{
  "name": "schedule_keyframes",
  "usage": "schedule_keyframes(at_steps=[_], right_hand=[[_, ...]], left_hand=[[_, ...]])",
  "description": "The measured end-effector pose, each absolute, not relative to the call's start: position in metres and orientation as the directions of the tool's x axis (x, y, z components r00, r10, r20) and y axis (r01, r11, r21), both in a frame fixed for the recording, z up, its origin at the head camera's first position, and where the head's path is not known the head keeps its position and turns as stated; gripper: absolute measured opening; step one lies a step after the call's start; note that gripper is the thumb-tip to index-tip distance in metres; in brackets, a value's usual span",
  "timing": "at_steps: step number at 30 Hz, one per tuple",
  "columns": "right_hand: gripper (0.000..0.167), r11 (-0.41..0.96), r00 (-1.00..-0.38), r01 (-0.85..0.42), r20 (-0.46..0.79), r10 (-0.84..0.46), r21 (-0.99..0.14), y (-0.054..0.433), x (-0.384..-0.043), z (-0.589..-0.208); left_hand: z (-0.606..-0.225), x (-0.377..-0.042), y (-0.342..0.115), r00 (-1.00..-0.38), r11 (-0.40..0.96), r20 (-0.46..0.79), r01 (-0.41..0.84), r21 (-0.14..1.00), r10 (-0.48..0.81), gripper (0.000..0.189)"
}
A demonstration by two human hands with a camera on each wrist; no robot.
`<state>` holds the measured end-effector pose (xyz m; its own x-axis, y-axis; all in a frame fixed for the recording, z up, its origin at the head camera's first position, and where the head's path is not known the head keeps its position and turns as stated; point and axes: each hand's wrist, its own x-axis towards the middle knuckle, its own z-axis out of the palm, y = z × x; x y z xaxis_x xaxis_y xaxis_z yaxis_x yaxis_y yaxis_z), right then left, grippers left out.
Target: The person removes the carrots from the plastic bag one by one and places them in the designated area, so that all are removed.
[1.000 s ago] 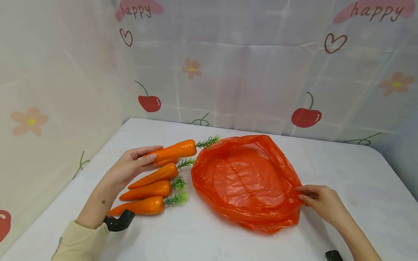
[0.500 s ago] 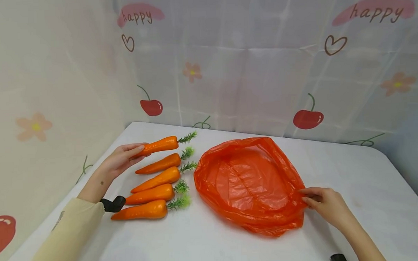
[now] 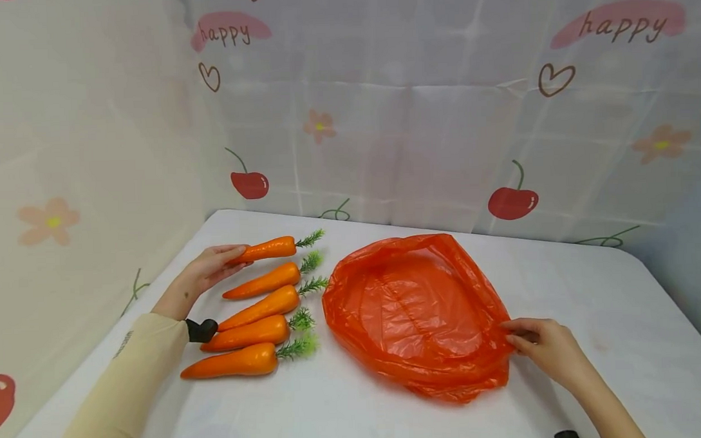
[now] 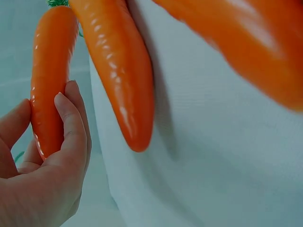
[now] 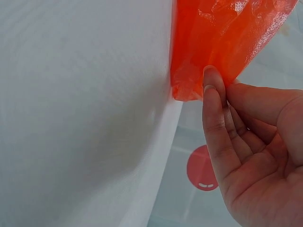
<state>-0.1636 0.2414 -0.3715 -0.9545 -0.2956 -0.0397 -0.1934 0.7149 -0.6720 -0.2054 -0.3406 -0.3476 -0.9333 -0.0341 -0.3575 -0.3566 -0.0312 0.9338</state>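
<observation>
My left hand [image 3: 208,270] holds a carrot [image 3: 271,248] by its tapered end, at the back of a row of carrots. In the left wrist view, thumb and fingers [image 4: 71,123] wrap the lower part of that carrot [image 4: 51,61]. Its green top points right, toward the bag. My right hand [image 3: 545,347] pinches the right rim of an orange-red plastic bag [image 3: 417,307], which lies spread with its mouth facing up. The right wrist view shows thumb and fingertips meeting on the bag's edge [image 5: 208,42].
Several more carrots [image 3: 248,361] with leafy tops lie in a slanting row left of the bag, tips toward my left sleeve [image 3: 130,388]. The white table [image 3: 357,418] meets a printed curtain [image 3: 383,153] behind and at the left.
My left hand, gripping the carrot, has drawn back to the left, away from the bag, and lowered it to the back of the row. The right hand keeps its pinch on the rim.
</observation>
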Motion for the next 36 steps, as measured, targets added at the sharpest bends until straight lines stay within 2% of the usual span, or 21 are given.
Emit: schedule_keyframes(at_steps=[14,16,23,29,36], right_hand=[[0.021,0.721,-0.959,-0.168,-0.058,-0.278,-0.672,0.241,-0.165,-0.373],[0.021,0.72,-0.96,-0.168,-0.056,-0.276,-0.673,0.241,-0.165,-0.373],[0.022,0.737,-0.962,-0.163,-0.06,-0.266,-0.656,0.242,-0.165,-0.373],[0.021,0.731,-0.96,-0.176,-0.048,-0.275,-0.659,0.243,-0.166,-0.373],[0.022,0.725,-0.96,-0.182,-0.041,-0.279,-0.665,0.242,-0.165,-0.373]], left_hand=[[-0.366,-0.211,-0.344,-0.923,0.008,-0.384,-0.385,0.923,-0.035,0.056],[-0.367,-0.212,-0.344,-0.918,0.054,-0.395,-0.397,0.916,-0.042,0.056],[-0.372,-0.216,-0.345,-0.916,0.35,-0.401,-0.38,0.856,-0.014,0.06],[-0.372,-0.215,-0.342,-0.938,0.462,-0.348,-0.308,0.832,0.0,0.058],[-0.371,-0.213,-0.337,-0.948,0.516,-0.317,-0.274,0.811,-0.004,0.055]])
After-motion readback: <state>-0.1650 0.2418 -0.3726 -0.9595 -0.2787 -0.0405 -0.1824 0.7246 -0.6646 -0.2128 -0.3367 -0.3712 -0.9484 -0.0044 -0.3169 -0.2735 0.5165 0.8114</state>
